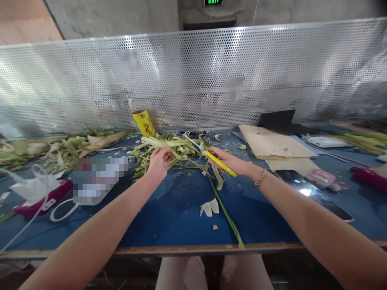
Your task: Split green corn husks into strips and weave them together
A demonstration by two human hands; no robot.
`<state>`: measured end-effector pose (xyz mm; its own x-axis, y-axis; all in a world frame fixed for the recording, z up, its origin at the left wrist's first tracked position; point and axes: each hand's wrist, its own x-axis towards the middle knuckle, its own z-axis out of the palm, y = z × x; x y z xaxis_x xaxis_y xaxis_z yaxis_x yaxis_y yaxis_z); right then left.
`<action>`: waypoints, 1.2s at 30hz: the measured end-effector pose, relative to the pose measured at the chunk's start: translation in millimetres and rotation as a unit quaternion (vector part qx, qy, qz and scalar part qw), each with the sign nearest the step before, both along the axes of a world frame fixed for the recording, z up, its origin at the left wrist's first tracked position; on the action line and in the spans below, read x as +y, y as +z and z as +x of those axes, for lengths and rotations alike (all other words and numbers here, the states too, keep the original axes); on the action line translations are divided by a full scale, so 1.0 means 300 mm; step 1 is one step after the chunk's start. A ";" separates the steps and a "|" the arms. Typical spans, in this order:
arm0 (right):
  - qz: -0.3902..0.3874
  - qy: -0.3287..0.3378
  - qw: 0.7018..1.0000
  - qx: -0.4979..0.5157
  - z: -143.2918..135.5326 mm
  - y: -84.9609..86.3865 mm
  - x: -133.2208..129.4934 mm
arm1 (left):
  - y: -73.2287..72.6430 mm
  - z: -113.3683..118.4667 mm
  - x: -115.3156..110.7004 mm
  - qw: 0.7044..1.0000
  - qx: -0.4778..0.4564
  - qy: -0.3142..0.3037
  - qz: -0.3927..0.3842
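My left hand [161, 161] is closed, its fingertips pinching pale green plant strips that look like corn husk [169, 142] at the edge of a tangled pile. My right hand [231, 161] is wrapped round a yellow-handled knife [220, 163], whose slim metal blade points up and left over the pile. The blade's tip is close to the strips; whether it touches them I cannot tell. Below my right hand, a long green stalk [228, 219] runs down to the table's front edge. Beside it lie a few pale husk scraps [210, 207].
A yellow cardboard tube [144, 123] leans near the perforated metal screen [193, 76]. Brown paper sheets [272, 143], a dark phone [311, 193] and a pink case [320, 177] lie right. More husks [66, 149], a white box-like item [99, 181], tissues [34, 186] and cables are left.
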<state>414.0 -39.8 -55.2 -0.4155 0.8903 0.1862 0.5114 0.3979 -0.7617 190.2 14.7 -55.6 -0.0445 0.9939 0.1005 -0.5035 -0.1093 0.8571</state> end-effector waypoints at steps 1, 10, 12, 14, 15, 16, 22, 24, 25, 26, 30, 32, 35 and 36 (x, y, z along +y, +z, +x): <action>-0.010 0.017 1.000 -0.011 -0.008 0.002 -0.009 | 0.002 -0.001 0.002 1.000 -0.011 0.004 0.001; -0.021 0.079 0.991 -0.107 -0.012 -0.004 -0.024 | 0.017 -0.009 0.008 1.000 -0.007 0.022 0.017; -0.017 0.084 0.990 -0.114 -0.020 -0.008 -0.026 | 0.020 -0.010 0.008 1.000 -0.001 0.022 0.011; -0.013 0.089 0.990 -0.112 -0.032 -0.009 -0.030 | 0.024 -0.010 0.006 1.000 0.008 0.014 0.011; -0.012 0.090 0.990 -0.109 -0.039 -0.010 -0.032 | 0.025 -0.009 0.003 1.000 0.013 0.010 0.013; -0.011 0.090 0.990 -0.105 -0.045 -0.011 -0.034 | 0.027 -0.008 0.000 1.000 0.017 0.006 0.014; -0.017 0.063 0.995 -0.080 -0.068 -0.029 -0.032 | 0.032 -0.003 -0.016 1.000 0.016 -0.019 0.012; -0.014 0.056 0.996 -0.068 -0.073 -0.036 -0.029 | 0.032 -0.002 -0.017 1.000 0.010 -0.026 0.004; -0.011 0.052 0.997 -0.063 -0.075 -0.039 -0.029 | 0.033 -0.002 -0.018 1.000 0.007 -0.030 0.000; -0.009 0.048 0.997 -0.062 -0.077 -0.041 -0.028 | 0.033 -0.001 -0.018 0.999 0.004 -0.035 -0.004; 0.004 0.027 0.998 -0.061 -0.085 -0.050 -0.026 | 0.031 0.001 -0.019 0.998 -0.014 -0.061 -0.027; 0.013 0.018 0.998 -0.059 -0.086 -0.056 -0.023 | 0.029 0.002 -0.018 0.996 -0.029 -0.068 -0.041; 0.026 0.017 0.998 -0.052 -0.084 -0.067 -0.019 | 0.027 0.002 -0.015 0.995 -0.050 -0.068 -0.056; 0.030 0.018 0.998 -0.049 -0.083 -0.070 -0.018 | 0.027 0.001 -0.014 0.994 -0.055 -0.068 -0.060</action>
<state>389.1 -45.3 -76.2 -0.4669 0.8624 0.1958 0.5670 0.4618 -0.6821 190.6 10.5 -47.5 0.0865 0.9961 -0.0179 -0.5977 0.0663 0.7990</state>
